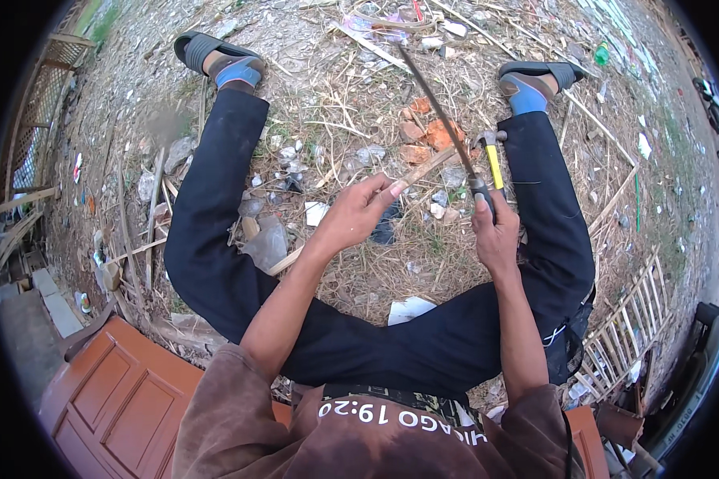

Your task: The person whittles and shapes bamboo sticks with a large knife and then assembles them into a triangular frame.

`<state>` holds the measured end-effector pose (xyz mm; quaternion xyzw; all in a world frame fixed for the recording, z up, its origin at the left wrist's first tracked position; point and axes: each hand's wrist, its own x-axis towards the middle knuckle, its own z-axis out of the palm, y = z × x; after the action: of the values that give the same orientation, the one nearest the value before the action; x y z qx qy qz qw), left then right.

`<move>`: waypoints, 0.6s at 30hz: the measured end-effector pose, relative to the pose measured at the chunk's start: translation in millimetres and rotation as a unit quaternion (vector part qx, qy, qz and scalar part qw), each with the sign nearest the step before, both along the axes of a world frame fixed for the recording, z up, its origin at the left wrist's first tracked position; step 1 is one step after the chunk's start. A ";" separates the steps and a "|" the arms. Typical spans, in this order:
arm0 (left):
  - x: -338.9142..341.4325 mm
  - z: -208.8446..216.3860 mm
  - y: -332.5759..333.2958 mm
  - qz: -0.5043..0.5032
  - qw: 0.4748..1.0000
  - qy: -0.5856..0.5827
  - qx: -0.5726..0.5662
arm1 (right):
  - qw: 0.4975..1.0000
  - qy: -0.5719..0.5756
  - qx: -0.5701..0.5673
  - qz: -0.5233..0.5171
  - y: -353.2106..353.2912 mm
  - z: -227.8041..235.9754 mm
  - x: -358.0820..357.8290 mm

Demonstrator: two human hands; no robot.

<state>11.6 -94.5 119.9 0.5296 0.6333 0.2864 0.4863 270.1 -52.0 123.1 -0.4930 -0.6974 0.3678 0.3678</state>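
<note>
My left hand (358,211) is closed around a light wooden strip (430,166), which looks like split bamboo. One end points away to the right; a pale piece (286,262) behind the wrist may be its other end. My right hand (497,231) grips the dark handle of a long, narrow machete (438,112). Its blade slants up and to the left, passing close to the strip's far end; whether they touch I cannot tell. Just beyond the right hand is a hammer (494,160) with a yellow and black handle, beside my right leg.
Broken orange bricks (439,134) lie beyond my hands. Stones, dry straw and wood scraps cover the ground between my legs. A slatted bamboo piece (627,323) lies at right. Behind me on the left is a brown panelled door (128,391). A green bottle (601,54) lies far right.
</note>
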 end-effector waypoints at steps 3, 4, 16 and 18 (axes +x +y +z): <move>-4.7 -14.5 -6.0 -0.010 0.999 -0.032 -0.013 | 0.996 -0.090 -0.011 0.010 3.0 -2.8 5.7; -7.7 -21.2 -7.8 -0.007 0.994 -0.101 -0.028 | 0.999 0.015 -0.044 0.007 7.4 3.7 7.4; -7.6 19.5 -3.5 -0.081 0.981 -0.171 -0.048 | 0.941 0.213 -0.245 0.100 14.4 10.3 15.6; -9.1 16.5 -5.8 -0.084 0.974 -0.201 -0.069 | 0.932 0.219 -0.259 0.124 18.2 6.2 20.5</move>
<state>2.5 -100.3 136.5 0.4775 0.4941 0.3006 0.6614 290.6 -33.8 129.2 -0.3879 -0.5353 0.6776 0.3222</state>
